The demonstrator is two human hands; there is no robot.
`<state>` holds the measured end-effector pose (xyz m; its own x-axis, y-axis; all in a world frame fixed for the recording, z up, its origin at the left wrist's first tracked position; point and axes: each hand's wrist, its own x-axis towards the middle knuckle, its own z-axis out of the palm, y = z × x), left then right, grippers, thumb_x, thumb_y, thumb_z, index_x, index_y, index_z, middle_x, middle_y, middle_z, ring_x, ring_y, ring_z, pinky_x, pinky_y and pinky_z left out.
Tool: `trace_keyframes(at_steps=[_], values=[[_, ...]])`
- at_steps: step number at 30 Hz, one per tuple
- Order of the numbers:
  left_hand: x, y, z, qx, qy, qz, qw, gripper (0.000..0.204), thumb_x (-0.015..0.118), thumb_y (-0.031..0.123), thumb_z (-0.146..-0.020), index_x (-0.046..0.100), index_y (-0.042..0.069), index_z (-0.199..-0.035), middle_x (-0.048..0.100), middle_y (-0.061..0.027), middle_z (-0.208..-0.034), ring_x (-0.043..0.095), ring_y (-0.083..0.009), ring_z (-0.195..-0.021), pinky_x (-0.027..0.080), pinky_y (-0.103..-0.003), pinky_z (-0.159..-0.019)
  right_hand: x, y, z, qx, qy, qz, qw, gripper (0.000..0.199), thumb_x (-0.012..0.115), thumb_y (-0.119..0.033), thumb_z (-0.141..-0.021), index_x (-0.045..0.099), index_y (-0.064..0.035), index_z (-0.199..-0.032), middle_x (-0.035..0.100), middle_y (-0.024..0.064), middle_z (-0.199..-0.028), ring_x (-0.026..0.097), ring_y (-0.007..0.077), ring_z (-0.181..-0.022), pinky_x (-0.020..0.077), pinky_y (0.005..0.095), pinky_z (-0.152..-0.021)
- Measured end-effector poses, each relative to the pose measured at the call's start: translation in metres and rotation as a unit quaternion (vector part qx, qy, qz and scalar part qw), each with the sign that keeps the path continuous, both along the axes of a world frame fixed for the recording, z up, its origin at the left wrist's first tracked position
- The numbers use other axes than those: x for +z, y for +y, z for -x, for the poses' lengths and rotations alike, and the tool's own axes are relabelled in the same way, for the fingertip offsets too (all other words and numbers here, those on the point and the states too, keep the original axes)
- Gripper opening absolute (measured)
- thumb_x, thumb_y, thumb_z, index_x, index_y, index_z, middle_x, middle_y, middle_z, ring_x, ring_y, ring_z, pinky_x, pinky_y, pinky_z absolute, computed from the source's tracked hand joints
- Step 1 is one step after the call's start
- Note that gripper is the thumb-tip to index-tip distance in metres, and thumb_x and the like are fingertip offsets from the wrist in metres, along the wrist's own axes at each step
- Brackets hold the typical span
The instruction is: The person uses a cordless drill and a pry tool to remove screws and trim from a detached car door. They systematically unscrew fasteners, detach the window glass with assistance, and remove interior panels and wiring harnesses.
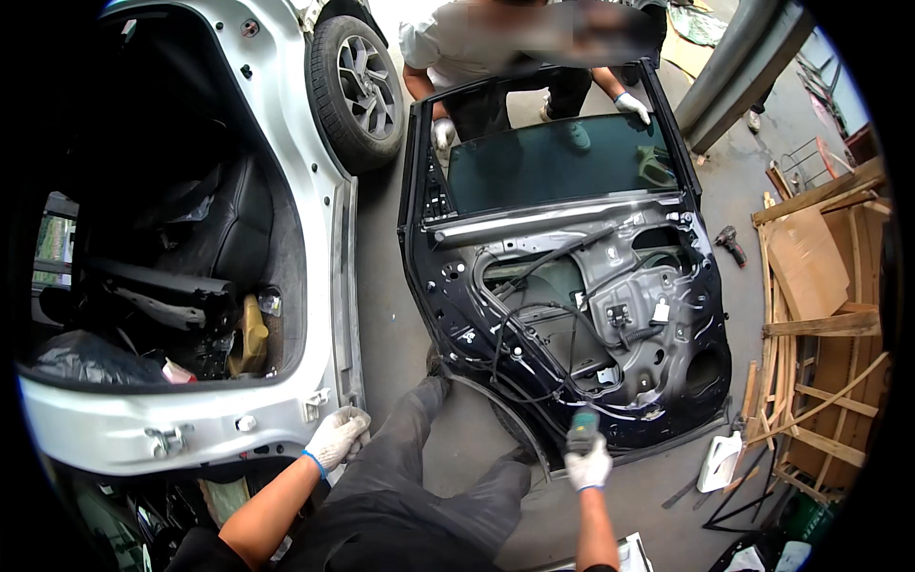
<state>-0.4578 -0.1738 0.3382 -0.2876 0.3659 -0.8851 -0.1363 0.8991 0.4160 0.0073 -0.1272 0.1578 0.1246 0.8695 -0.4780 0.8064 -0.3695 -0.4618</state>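
Observation:
My right hand [588,465], in a white glove, grips a green and black cordless power tool [582,431] at the door's near edge. Ahead stands a dark car door [610,276] with its trim panel off, baring metal, cables and wiring. My left hand [340,439], also gloved, is curled beside the white car's door opening [286,415]; whatever its fingers hold, if anything, is hidden. Across the door, another person's gloved left hand [634,107] rests on the window frame, and that person's right hand [443,133] is at its other side.
A wheel [357,91] stands beyond the white car. On the floor to the right lie another cordless tool [732,245] and a white jug [721,461]. Broken wooden crates [824,324] crowd the right side, with a metal post [748,71] behind.

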Motion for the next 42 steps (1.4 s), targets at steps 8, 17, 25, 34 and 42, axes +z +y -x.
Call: trace_keyframes(at_steps=[8, 17, 25, 34, 42], values=[[-0.004, 0.098, 0.047, 0.093, -0.129, -0.057, 0.986, 0.025, 0.045, 0.030, -0.104, 0.053, 0.006, -0.101, 0.047, -0.0009, -0.065, 0.035, -0.0077, -0.047, 0.028, -0.024, -0.040, 0.140, 0.003, 0.248, -0.087, 0.558, 0.181, 0.805, 0.038, 0.069, -0.006, -0.087, 0.063, -0.0039, -0.124, 0.071, 0.0080, -0.105, 0.068, 0.0178, -0.096, 0.0546, 0.0344, -0.086], [-0.013, 0.153, 0.109, 0.187, -0.268, -0.087, 0.941, 0.024, 0.049, 0.032, -0.104, 0.055, 0.009, -0.102, 0.040, 0.0032, -0.062, 0.027, -0.0060, -0.046, 0.024, -0.023, -0.042, 0.147, 0.069, 0.336, -0.072, 0.446, 0.161, 0.878, 0.030, 0.072, -0.004, -0.082, 0.070, -0.0036, -0.113, 0.074, 0.0069, -0.108, 0.070, 0.0141, -0.098, 0.0537, 0.0303, -0.087], [-0.034, 0.168, 0.129, 0.269, -0.327, -0.088, 0.902, 0.030, 0.043, 0.035, -0.106, 0.057, 0.009, -0.109, 0.037, 0.0046, -0.065, 0.027, -0.0057, -0.049, 0.023, -0.022, -0.044, 0.160, 0.098, 0.351, -0.048, 0.424, 0.145, 0.893, 0.029, 0.072, -0.001, -0.081, 0.071, -0.0048, -0.110, 0.073, 0.0058, -0.106, 0.070, 0.0154, -0.095, 0.0545, 0.0319, -0.085], [-0.024, 0.169, 0.146, 0.209, -0.340, -0.091, 0.912, 0.024, 0.051, 0.028, -0.103, 0.056, 0.006, -0.111, 0.047, 0.0015, -0.071, 0.033, -0.0056, -0.051, 0.028, -0.022, -0.045, 0.181, 0.113, 0.367, -0.064, 0.438, 0.131, 0.887, 0.031, 0.073, 0.000, -0.080, 0.070, -0.0044, -0.110, 0.073, 0.0056, -0.105, 0.070, 0.0151, -0.094, 0.0547, 0.0311, -0.084], [-0.043, 0.149, 0.138, 0.130, -0.264, -0.068, 0.953, 0.021, 0.057, 0.024, -0.099, 0.055, 0.009, -0.113, 0.064, -0.0074, -0.082, 0.034, -0.0062, -0.045, 0.027, -0.022, -0.040, 0.164, 0.085, 0.348, -0.064, 0.391, 0.138, 0.908, 0.029, 0.075, -0.005, -0.079, 0.070, -0.0026, -0.108, 0.073, 0.0070, -0.103, 0.070, 0.0143, -0.092, 0.0550, 0.0314, -0.081]])
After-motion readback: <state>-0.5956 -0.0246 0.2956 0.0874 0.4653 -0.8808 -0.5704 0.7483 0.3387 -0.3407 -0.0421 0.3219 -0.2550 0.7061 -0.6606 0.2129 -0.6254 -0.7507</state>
